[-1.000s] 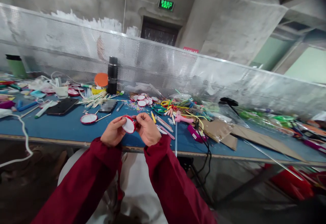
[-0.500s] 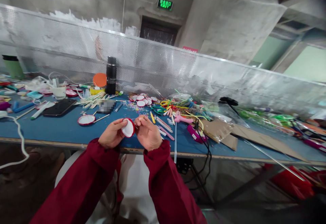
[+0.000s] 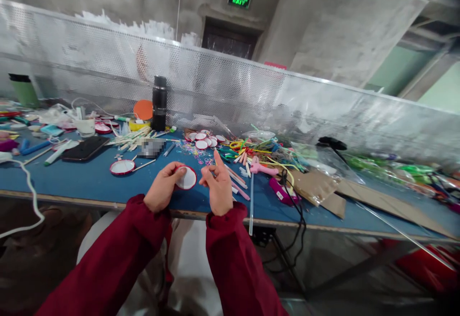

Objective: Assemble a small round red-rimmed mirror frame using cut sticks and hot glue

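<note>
My left hand (image 3: 163, 186) pinches a round white disc with a red rim (image 3: 187, 178) by its left edge, thumb on the white face. The disc is held above the blue table's front edge. To its right, my right hand (image 3: 218, 186) is apart from it, index finger stretched up and thumb out, the other fingers partly curled. Nothing shows between these fingers. A second red-rimmed disc (image 3: 122, 167) lies on the table to the left, a thin stick beside it. Behind my hands are a pile of similar white discs (image 3: 201, 143) and scattered tiny colourful bands (image 3: 194, 150).
A pink glue gun (image 3: 263, 167) and a purple box (image 3: 282, 191) with black cables lie to the right, near cardboard (image 3: 318, 186). A black bottle (image 3: 159, 105) stands at the back. A phone (image 3: 84, 148) lies left. A perforated metal screen (image 3: 223, 86) borders the table.
My right hand has come away from the disc's edge, and its index finger has straightened upward. The disc in my left hand has shifted slightly right and tilted. The camera view has shifted a little.
</note>
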Motion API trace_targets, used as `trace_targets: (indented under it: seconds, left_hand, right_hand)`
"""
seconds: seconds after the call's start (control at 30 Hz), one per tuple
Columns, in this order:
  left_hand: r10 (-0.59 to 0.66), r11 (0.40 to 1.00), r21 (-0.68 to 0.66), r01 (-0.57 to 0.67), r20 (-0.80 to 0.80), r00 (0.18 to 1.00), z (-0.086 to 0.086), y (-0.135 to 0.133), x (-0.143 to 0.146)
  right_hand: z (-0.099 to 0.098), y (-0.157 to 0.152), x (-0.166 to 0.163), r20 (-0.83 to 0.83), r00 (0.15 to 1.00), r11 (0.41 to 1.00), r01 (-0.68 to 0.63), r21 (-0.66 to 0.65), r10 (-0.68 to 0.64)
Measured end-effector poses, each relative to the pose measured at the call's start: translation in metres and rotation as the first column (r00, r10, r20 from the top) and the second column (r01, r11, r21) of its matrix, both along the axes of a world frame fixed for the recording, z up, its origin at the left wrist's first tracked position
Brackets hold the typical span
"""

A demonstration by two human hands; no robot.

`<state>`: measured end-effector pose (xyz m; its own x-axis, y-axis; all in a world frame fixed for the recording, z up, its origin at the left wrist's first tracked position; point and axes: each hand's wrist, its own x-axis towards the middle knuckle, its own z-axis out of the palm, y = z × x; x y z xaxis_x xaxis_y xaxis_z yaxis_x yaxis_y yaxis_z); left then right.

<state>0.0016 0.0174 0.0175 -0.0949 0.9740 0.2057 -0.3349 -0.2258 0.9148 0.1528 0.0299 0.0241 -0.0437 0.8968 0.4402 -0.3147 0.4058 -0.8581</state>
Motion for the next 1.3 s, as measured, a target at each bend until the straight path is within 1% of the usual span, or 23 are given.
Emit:
trace_targets:
  seconds: [0.03,0.1,0.17,0.23,0.3,0.33,0.43,0.5,0.6,0.67,0.73,0.9,1.03,1.13,1.3]
  left_hand:
    - [0.040,0.999,-0.005,-0.040,-0.021,0.999,0.002,0.003,0.000]
    - [0.095,0.995,-0.014,-0.097,-0.099,0.991,0.007,0.008,-0.002]
    - [0.098,0.994,-0.023,-0.104,-0.174,0.980,0.011,0.012,-0.007]
    - [0.055,0.998,-0.030,-0.062,-0.187,0.981,0.012,0.015,-0.012]
    - [-0.021,0.999,-0.032,0.017,-0.139,0.990,0.010,0.015,-0.018]
    - [-0.064,0.998,-0.032,0.060,-0.110,0.992,0.008,0.015,-0.020]
    - [-0.144,0.989,-0.044,0.140,-0.084,0.986,0.002,0.014,-0.023]
    - [-0.143,0.989,-0.063,0.137,-0.110,0.984,-0.001,0.014,-0.024]
    - [-0.126,0.991,-0.071,0.112,-0.229,0.965,-0.003,0.015,-0.024]
    - [-0.091,0.996,-0.037,0.083,-0.331,0.939,-0.002,0.015,-0.024]
    - [-0.045,0.999,0.003,0.050,-0.388,0.921,-0.001,0.014,-0.023]
    - [-0.032,0.998,0.034,0.050,-0.412,0.911,0.002,0.009,-0.020]
    - [-0.010,0.996,0.080,0.050,-0.433,0.902,0.003,0.007,-0.022]
    - [-0.024,0.995,0.078,0.063,-0.432,0.902,0.004,0.007,-0.022]
    - [-0.031,0.995,0.074,0.066,-0.395,0.918,0.004,0.006,-0.021]
  right_hand:
    - [-0.001,0.001,0.002,0.096,0.994,0.998,0.038,0.052,-0.043]
    - [-0.004,0.003,0.003,0.276,0.952,0.979,0.080,0.185,-0.130]
    - [-0.006,0.004,0.003,0.431,0.868,0.936,0.101,0.337,-0.249]
    - [-0.007,0.004,0.001,0.551,0.755,0.893,0.102,0.438,-0.356]
    - [-0.008,0.004,-0.002,0.627,0.657,0.875,0.107,0.472,-0.419]
    - [-0.008,0.004,-0.004,0.651,0.622,0.872,0.112,0.477,-0.435]
    - [-0.009,0.003,-0.008,0.682,0.568,0.868,0.125,0.481,-0.460]
    - [-0.009,0.002,-0.009,0.689,0.556,0.868,0.133,0.478,-0.464]
    - [-0.009,0.002,-0.009,0.697,0.554,0.875,0.134,0.465,-0.455]
    - [-0.009,0.002,-0.009,0.702,0.552,0.877,0.125,0.463,-0.449]
    - [-0.009,0.002,-0.009,0.709,0.547,0.878,0.112,0.465,-0.445]
    - [-0.009,0.003,-0.010,0.737,0.535,0.894,0.082,0.441,-0.413]
    - [-0.005,0.001,-0.010,0.754,0.543,0.913,0.065,0.403,-0.371]
    - [-0.002,0.000,-0.011,0.760,0.550,0.924,0.061,0.377,-0.346]
    - [-0.002,0.000,-0.011,0.739,0.599,0.941,0.073,0.331,-0.307]
